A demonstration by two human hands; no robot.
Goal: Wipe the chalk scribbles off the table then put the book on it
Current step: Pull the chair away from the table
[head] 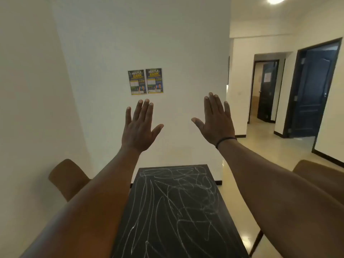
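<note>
Both hands were raised above the black bench (214, 229), fingers spread wide and holding nothing: the left hand (138, 127) at 11 o'clock, the right hand (216, 121) at 1 o'clock. White chalk scribbles (178, 198) covered the bench at 6 o'clock. Brown chairs (68, 178) flanked it.

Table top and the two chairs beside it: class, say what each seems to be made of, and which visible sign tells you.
Table top: a matt black, board-like surface, perhaps painted or laminated; white chalk scribbles cling to it and it shows no glare. Chairs: smooth brown backs, possibly leather-look or moulded plastic; the picture leaves it open.
</note>
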